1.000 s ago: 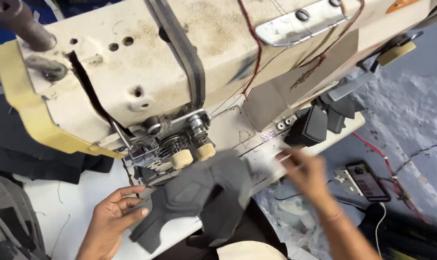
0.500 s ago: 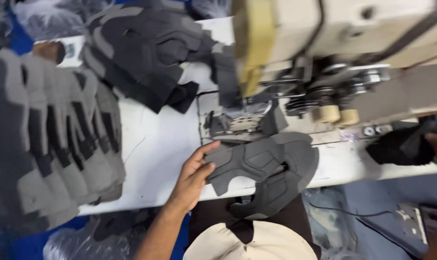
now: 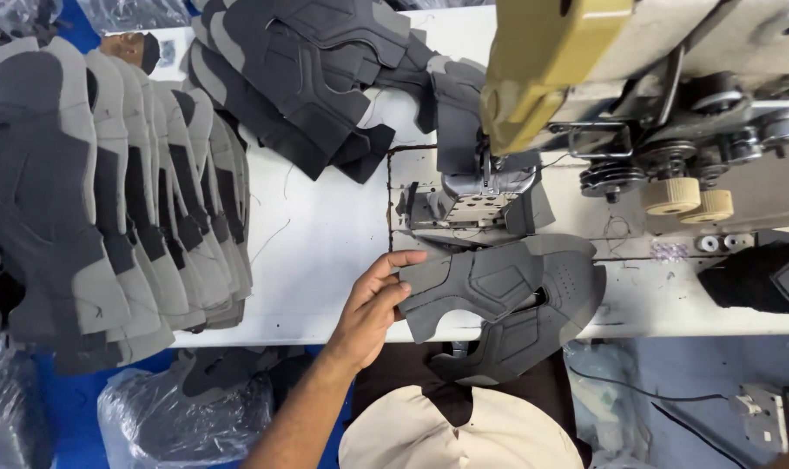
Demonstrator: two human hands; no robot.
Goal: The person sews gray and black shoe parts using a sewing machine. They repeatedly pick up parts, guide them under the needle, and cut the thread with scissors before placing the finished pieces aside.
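left hand (image 3: 373,308): fingers pinch edge of grey shoe upper (image 3: 498,300)
right hand: out of view
sewing machine (image 3: 498,187): just beyond, nothing under needle
stack (image 3: 108,217): left, waiting

Bright, even overhead light; soft shadows under fabric stacks; mild motion blur; edges slightly stretched.

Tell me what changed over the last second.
The view swung left, bringing the fanned row of cut pieces into sight. The right hand, which had reached out to the right, is out of view. The left hand still holds the grey shoe upper by the sewing machine.
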